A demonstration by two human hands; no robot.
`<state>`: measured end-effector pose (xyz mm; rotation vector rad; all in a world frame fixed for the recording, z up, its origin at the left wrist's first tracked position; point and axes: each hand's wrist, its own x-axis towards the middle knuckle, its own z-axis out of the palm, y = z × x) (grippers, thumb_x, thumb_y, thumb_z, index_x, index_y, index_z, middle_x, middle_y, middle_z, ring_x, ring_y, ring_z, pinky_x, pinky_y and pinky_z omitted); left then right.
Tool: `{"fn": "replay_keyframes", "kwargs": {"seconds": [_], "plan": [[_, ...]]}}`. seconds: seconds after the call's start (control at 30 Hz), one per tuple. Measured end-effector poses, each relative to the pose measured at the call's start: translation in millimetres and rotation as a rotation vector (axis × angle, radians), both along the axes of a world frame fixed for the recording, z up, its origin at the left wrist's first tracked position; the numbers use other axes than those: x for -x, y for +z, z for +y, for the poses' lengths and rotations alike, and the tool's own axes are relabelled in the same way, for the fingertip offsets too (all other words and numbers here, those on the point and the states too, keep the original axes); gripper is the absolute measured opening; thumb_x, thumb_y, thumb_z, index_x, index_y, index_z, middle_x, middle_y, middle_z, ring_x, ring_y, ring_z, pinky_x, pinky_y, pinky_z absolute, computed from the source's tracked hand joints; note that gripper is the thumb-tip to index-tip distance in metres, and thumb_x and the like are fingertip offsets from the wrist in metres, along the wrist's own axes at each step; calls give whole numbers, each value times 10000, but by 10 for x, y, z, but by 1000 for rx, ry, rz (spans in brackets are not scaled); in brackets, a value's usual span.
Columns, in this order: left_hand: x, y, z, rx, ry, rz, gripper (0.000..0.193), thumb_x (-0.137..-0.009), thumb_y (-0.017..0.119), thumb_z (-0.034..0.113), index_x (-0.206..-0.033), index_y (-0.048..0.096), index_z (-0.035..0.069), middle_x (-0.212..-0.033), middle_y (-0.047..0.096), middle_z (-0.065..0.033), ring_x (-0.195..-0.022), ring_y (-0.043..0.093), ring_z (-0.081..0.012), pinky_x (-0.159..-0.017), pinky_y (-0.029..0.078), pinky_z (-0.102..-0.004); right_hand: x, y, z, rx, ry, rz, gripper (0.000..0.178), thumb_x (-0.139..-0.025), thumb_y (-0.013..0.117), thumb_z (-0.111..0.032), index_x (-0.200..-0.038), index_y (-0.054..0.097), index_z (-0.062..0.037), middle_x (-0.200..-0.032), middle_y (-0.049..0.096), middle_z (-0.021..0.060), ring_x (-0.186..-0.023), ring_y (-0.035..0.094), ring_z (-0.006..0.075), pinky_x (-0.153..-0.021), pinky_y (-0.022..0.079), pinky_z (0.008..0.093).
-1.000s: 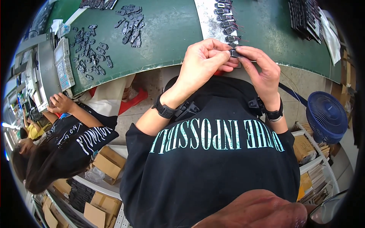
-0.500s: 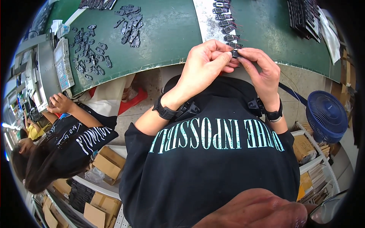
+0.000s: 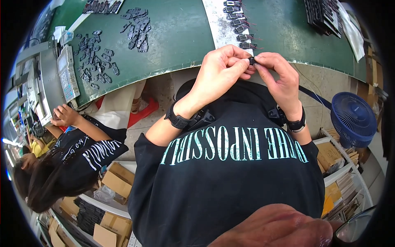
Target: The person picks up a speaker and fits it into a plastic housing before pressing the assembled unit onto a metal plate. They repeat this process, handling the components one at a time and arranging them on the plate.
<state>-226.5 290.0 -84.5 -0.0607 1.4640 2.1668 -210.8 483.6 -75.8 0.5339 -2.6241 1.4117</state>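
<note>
Between both hands, just off the front edge of the green table (image 3: pixel 181 45), is a small black plastic part (image 3: pixel 252 61). My left hand (image 3: pixel 224 68) pinches it from the left with thumb and forefinger, the other fingers curled beneath. From the right, my right hand (image 3: pixel 282 76) grips it with thumb and forefinger. The fingertips cover much of the part, so its details are hard to make out. Right beyond the hands, a row of small black rectangular modules (image 3: pixel 238 22) with thin dark-red wires runs along the right edge of a white board (image 3: pixel 214 24).
Loose black parts (image 3: pixel 96 61) lie in two piles on the left. Black trays (image 3: pixel 323 16) are stacked at the far right. A blue fan (image 3: pixel 354 117) stands right of me. Another person's hand (image 3: pixel 66 115) is at the left, near a grey keypad device (image 3: pixel 68 74).
The black part has turned between my fingertips and shows a smaller face. Both hands stay almost in place. The table and its row of modules have shifted slightly left in view.
</note>
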Motion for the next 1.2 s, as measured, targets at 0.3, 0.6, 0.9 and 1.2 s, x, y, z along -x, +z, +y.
{"fn": "replay_keyframes", "kwargs": {"seconds": [0.3, 0.6, 0.9, 1.2], "plan": [[-253, 24, -19, 247, 108, 433, 113, -900, 680, 49, -955, 617, -27, -818, 732, -83, -764, 717, -108, -676, 582, -247, -271, 186, -133, 390, -55, -336, 200, -900, 628, 74, -1093, 634, 21, -1063, 664, 118, -977, 666, 159, -885, 528, 268], [-378, -36, 44, 449, 154, 646, 139, -869, 725, 68, -923, 614, 4, -786, 725, -111, -673, 735, -180, -598, 573, -272, -383, 31, -238, 46, -103, -46, 211, -911, 619, 25, -1118, 581, 15, -958, 624, 102, -877, 622, 173, -806, 503, 290], [62, -181, -64, 943, 266, 1000, 129, -816, 769, 135, -869, 665, 79, -780, 694, -44, -676, 664, -250, -574, 521, -345, 66, -71, -40, -237, -66, -41, 132, -881, 659, -5, -1009, 630, 0, -974, 624, 96, -870, 617, 194, -755, 504, 304], [253, -248, -33, 1090, 299, 1232, 172, -744, 790, 89, -897, 716, 119, -887, 654, 11, -818, 601, -198, -660, 516, -307, 170, -206, -13, -85, -112, 60, 220, -787, 733, 23, -996, 685, -25, -998, 635, 86, -848, 615, 229, -700, 508, 312]]}}
